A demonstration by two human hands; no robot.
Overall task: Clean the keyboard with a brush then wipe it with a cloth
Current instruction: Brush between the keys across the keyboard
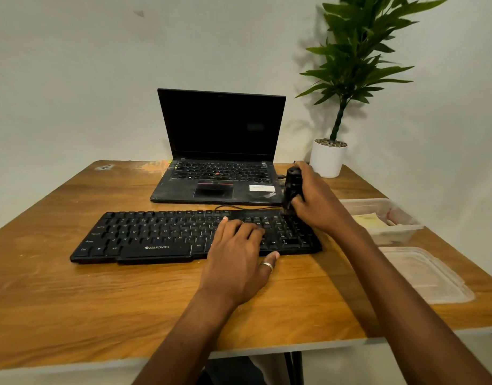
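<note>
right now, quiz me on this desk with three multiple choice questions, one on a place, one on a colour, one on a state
1. Over which part of the black corded keyboard is the black brush held?
A its space bar
B its far right corner
C its left edge

2. What colour is the round pot of the green leafy plant?
A white
B red
C blue

3. What state is the black laptop in?
A lid shut
B lid open, screen lit
C lid open, screen dark

Answers:
1 B: the brush stands upright with its lower end at that corner.
2 A: the pot is plain white against the wall.
3 C: the lid stands up and the screen shows only black.
</note>
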